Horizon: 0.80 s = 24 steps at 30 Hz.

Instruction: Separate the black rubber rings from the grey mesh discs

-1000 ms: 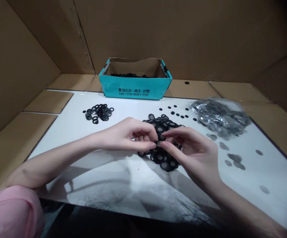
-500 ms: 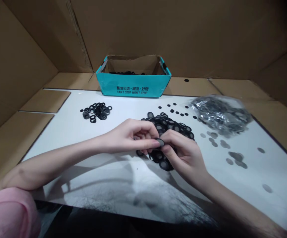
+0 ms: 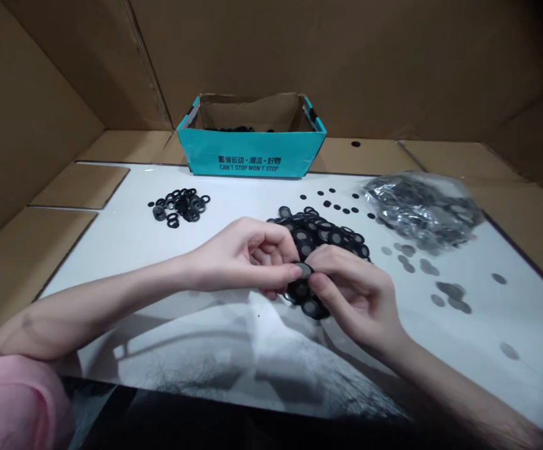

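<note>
Head view | black-rimmed grey disc [image 3: 303, 270] held between both hands over the dark disc pile [image 3: 341, 239] on the white desk [image 3: 112, 240] | left hand [image 3: 247, 256]: grip clamped on disc's left edge | right hand [image 3: 362, 290]: grip clamped on its right edge | black rings [image 3: 184, 205] heaped at left; turquoise box [image 3: 252, 153] placed behind; plastic bag [image 3: 423, 209] laid at right

Two hands [image 3: 247, 256], two black piles [image 3: 308, 228], one box [image 3: 252, 149], one bag [image 3: 421, 209]
</note>
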### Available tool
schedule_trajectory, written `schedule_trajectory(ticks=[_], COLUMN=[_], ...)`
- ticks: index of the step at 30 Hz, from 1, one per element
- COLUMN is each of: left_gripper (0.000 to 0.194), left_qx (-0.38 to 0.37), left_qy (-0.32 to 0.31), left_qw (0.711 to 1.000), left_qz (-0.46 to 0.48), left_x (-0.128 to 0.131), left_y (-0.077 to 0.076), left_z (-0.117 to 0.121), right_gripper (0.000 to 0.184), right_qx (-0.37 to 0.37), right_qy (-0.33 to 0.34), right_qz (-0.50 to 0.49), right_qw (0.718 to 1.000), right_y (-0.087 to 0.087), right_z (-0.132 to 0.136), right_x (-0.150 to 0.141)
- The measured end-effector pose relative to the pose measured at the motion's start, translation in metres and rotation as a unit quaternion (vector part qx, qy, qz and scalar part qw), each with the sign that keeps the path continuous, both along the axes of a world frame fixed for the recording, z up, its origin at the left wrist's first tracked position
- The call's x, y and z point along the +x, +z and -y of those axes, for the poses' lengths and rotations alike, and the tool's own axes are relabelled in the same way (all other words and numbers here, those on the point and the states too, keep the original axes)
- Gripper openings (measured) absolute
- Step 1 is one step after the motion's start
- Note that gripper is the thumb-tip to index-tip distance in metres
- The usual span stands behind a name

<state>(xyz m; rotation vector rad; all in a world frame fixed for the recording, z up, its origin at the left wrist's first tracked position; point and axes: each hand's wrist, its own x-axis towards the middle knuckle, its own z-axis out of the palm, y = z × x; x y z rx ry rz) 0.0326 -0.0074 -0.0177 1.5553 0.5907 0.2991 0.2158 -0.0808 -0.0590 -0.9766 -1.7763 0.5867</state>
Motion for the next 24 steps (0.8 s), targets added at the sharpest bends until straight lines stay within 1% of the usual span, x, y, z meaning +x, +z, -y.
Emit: schedule_trajectory(ticks=[9, 15, 18, 21, 24], left_gripper=[0.017, 0.016, 0.016, 0.015, 0.014], left_qx=[-0.042, -0.028, 0.006, 0.079, 0.152], left_qy=[-0.053, -0.073, -0.067, -0.032, -0.03], left_qw=[0.998, 0.997, 0.998, 0.996, 0.988], left_qz=[-0.006, -0.025, -0.021, -0.006, -0.002], left_x=[-0.0027, -0.0022, -0.0014, -0.0009, -0.0015], left_y=[0.001, 0.002, 0.0023, 0.0029, 0.0029], left_z=[-0.0052, -0.0088, -0.0084, -0.0059, -0.0034], right_gripper=[0.016, 0.016, 0.016, 0.017, 0.017], right_qx=[0.012, 0.033, 0.044, 0.059, 0.075], right_qy=[-0.004, -0.014, -0.028, -0.052, -0.064], right_qz=[-0.003, 0.004, 0.022, 0.043, 0.054], right_qw=[1.0, 0.999, 0.998, 0.996, 0.994], right_y=[0.0011, -0.0004, -0.001, -0.0011, -0.0015], right_z=[0.0027, 0.0041, 0.0037, 0.0028, 0.0022], right_x=[-0.0027, -0.0051, -0.006, -0.0059, -0.005])
